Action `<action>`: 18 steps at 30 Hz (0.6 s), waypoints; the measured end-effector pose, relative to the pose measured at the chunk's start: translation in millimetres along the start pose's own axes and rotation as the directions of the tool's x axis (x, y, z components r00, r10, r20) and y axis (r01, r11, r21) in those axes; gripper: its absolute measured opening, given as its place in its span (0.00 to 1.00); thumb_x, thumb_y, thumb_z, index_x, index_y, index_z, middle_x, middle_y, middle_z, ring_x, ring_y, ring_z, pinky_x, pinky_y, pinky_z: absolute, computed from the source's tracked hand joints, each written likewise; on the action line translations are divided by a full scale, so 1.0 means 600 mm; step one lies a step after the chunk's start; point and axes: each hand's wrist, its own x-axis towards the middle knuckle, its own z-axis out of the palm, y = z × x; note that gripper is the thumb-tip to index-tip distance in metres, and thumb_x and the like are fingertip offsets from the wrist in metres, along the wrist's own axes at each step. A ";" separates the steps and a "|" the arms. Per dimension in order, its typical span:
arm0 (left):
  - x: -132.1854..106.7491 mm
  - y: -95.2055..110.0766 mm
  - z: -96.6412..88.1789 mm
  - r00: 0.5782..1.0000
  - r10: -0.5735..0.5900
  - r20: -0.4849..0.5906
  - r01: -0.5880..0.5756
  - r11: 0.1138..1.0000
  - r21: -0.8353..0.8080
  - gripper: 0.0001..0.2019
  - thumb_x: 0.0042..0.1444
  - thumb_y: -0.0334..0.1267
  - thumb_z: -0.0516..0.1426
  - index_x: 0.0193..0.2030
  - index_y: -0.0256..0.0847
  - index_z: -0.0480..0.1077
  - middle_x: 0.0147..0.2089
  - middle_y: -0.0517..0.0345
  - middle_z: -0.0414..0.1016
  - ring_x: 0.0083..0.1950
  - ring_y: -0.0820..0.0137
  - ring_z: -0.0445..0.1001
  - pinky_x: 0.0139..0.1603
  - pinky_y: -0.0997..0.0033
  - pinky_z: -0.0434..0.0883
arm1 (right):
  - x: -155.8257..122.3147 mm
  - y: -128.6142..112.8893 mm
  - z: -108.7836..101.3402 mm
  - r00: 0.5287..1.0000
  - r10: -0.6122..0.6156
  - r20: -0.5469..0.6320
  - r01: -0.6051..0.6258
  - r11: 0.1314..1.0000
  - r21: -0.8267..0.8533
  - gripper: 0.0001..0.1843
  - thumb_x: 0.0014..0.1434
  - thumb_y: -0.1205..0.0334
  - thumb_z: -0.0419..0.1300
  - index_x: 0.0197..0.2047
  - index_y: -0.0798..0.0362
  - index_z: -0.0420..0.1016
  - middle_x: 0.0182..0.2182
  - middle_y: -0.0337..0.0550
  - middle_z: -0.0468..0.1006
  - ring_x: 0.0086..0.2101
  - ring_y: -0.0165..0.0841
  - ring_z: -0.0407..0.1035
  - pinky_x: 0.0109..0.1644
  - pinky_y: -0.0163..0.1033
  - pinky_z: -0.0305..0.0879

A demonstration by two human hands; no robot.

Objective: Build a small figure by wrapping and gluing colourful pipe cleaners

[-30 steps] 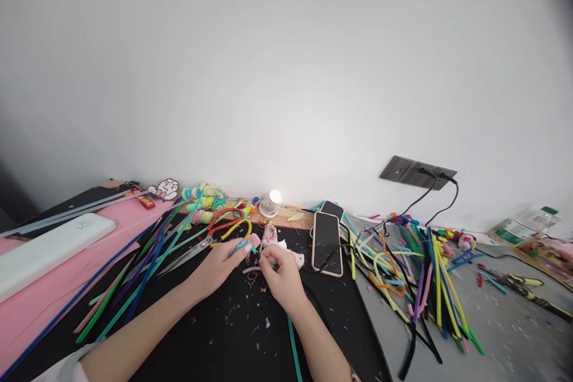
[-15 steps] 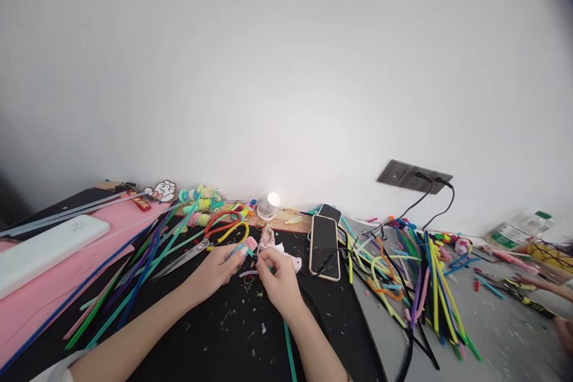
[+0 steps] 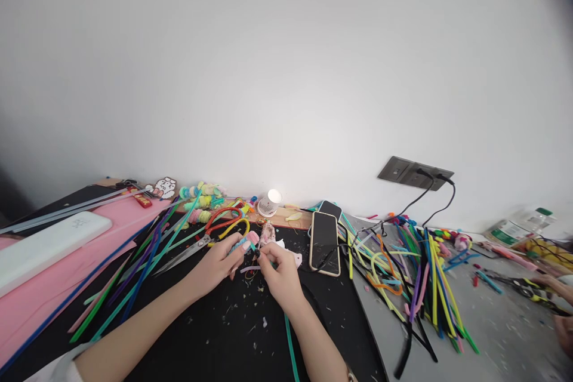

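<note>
Above the black mat, my left hand is closed on a small fuzzy pink-and-blue pipe cleaner piece. My right hand meets it from the other side, its fingertips pinched at a tiny black part of the same piece; whether that is a bead or a stem end is too small to tell. Scissors with red and yellow handles lie open just left of my left hand. A teal pipe cleaner runs under my right forearm.
A phone lies right of my right hand, and a paper cup stands by the wall. Pipe cleaners spread over the grey surface at right. A white bar-shaped case rests at left. At far right, another person's hand holds pliers.
Both my hands stay together at the pipe cleaner piece, with a slight shift of the fingers. At far right, the other person's pliers have moved a little and their handles look wider apart.
</note>
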 end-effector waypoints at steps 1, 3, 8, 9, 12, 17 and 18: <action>0.000 0.001 0.000 1.000 0.005 0.003 -0.005 1.000 0.007 0.16 0.60 0.53 0.47 0.32 0.43 0.59 0.21 0.70 0.57 0.18 0.76 0.56 0.22 0.74 0.62 | 0.000 0.000 0.000 1.000 -0.003 -0.004 0.003 1.000 -0.001 0.12 0.58 0.60 0.53 0.25 0.53 0.68 0.17 0.32 0.57 0.21 0.28 0.52 0.27 0.32 0.50; -0.001 0.003 0.000 1.000 0.017 0.011 -0.017 1.000 0.005 0.17 0.61 0.53 0.47 0.30 0.42 0.59 0.23 0.69 0.60 0.18 0.77 0.57 0.22 0.73 0.62 | 0.000 -0.001 -0.001 1.000 -0.009 -0.011 0.009 1.000 0.005 0.12 0.58 0.60 0.53 0.25 0.53 0.67 0.17 0.32 0.57 0.21 0.27 0.52 0.26 0.32 0.50; 0.002 0.003 0.002 0.999 0.041 0.036 -0.039 0.997 -0.061 0.17 0.61 0.54 0.47 0.31 0.42 0.59 0.24 0.69 0.57 0.20 0.76 0.57 0.25 0.72 0.65 | 0.003 -0.001 0.000 1.000 -0.021 -0.020 0.021 1.000 0.022 0.11 0.58 0.62 0.53 0.24 0.53 0.67 0.17 0.31 0.57 0.21 0.27 0.51 0.26 0.32 0.49; 0.003 0.000 0.003 0.998 0.038 0.041 -0.035 0.996 -0.079 0.17 0.61 0.54 0.47 0.32 0.42 0.59 0.25 0.69 0.57 0.21 0.77 0.57 0.25 0.72 0.65 | 0.003 0.000 0.000 0.999 -0.023 -0.025 0.023 1.000 0.019 0.11 0.57 0.62 0.53 0.24 0.53 0.67 0.17 0.31 0.57 0.21 0.27 0.51 0.26 0.32 0.49; 0.004 -0.009 0.003 0.999 0.018 0.035 -0.014 0.994 -0.108 0.16 0.61 0.53 0.47 0.36 0.42 0.60 0.26 0.69 0.55 0.22 0.76 0.56 0.26 0.73 0.64 | 0.004 0.000 0.000 0.999 -0.023 -0.033 0.023 1.000 0.010 0.11 0.57 0.63 0.53 0.24 0.53 0.67 0.17 0.32 0.57 0.21 0.27 0.51 0.26 0.32 0.49; 0.000 -0.012 0.000 1.000 0.030 -0.005 -0.030 0.999 0.023 0.15 0.62 0.51 0.45 0.40 0.42 0.61 0.23 0.70 0.54 0.23 0.73 0.58 0.27 0.72 0.62 | 0.003 0.001 0.000 0.999 -0.022 -0.026 0.022 1.000 -0.009 0.10 0.57 0.64 0.53 0.25 0.53 0.67 0.18 0.32 0.57 0.21 0.27 0.51 0.27 0.32 0.48; -0.002 -0.010 0.000 0.999 0.034 -0.009 -0.034 0.998 0.053 0.15 0.62 0.51 0.45 0.40 0.42 0.62 0.22 0.70 0.54 0.23 0.72 0.58 0.27 0.71 0.61 | 0.003 0.001 0.000 0.999 -0.021 -0.025 0.021 1.000 -0.013 0.10 0.57 0.63 0.53 0.25 0.53 0.67 0.18 0.32 0.57 0.21 0.27 0.51 0.27 0.32 0.48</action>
